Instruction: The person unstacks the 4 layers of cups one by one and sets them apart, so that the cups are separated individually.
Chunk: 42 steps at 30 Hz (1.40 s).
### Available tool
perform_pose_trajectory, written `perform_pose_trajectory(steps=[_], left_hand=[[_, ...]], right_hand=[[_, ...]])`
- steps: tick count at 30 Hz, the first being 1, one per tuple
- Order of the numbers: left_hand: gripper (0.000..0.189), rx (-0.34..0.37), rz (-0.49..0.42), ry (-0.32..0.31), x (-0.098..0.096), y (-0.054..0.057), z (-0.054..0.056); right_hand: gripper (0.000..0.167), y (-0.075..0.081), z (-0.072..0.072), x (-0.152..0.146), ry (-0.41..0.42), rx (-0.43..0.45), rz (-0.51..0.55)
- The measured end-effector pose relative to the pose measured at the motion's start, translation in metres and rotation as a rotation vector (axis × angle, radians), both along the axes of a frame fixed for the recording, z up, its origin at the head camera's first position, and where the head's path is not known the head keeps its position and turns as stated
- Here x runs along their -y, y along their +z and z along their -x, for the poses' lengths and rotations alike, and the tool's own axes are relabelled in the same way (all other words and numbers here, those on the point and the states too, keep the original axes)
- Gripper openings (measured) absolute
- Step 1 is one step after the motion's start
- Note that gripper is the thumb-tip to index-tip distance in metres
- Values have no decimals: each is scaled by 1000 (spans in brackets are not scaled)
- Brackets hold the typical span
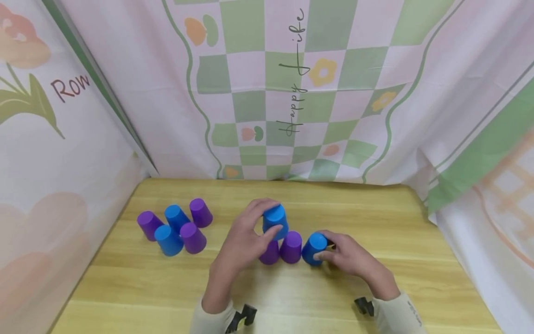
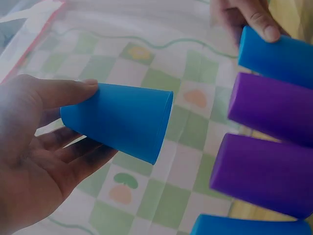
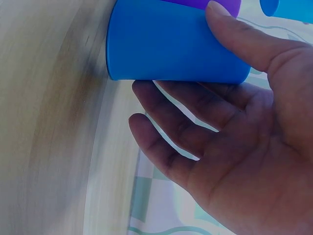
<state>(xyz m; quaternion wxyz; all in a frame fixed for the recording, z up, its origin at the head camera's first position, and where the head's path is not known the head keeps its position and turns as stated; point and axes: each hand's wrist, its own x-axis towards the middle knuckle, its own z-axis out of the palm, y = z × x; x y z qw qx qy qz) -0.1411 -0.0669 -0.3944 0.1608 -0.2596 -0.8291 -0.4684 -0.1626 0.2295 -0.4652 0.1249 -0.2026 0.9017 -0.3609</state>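
Observation:
My left hand point(image 1: 246, 237) grips an upside-down blue cup point(image 1: 275, 225), thumb on one side and fingers on the other. In the left wrist view this blue cup point(image 2: 120, 120) is apart from the row of cups beneath. That row has two purple cups point(image 1: 291, 248) point(image 1: 269, 253) side by side, with another blue cup point(image 2: 252, 227) at its left end, hidden by my left hand in the head view. At the right end, my right hand point(image 1: 350, 255) holds a blue cup point(image 1: 313, 249) between thumb and fingers; its rim is down at the table.
A loose cluster of upside-down cups stands on the left of the wooden table point(image 1: 125, 287), with purple cups point(image 1: 193, 238) and blue cups point(image 1: 168, 241) mixed. A patterned curtain point(image 1: 283, 102) hangs along the table's back edge, with more cloth at both sides.

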Motion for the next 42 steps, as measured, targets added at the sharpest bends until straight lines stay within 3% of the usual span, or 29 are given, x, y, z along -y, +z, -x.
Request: perform_pose_trajectory(steps=[7, 13, 19, 27, 36, 42], left_hand=[[49, -42, -42, 59, 16, 5, 0], [51, -24, -59, 105, 31, 9, 0], [52, -12, -65, 188, 48, 12, 0], [51, 5, -87, 254, 66, 5, 6], [52, 133, -89, 320, 79, -4, 12], [53, 150, -77, 340, 84, -10, 15]], right_hand=[[39, 0, -1, 0, -13, 14, 6], [39, -1, -2, 1, -32, 27, 5], [40, -1, -3, 1, -25, 26, 8], [39, 0, -3, 1, -14, 26, 7], [43, -1, -2, 2, -32, 16, 6], [44, -2, -2, 1, -31, 5, 0]])
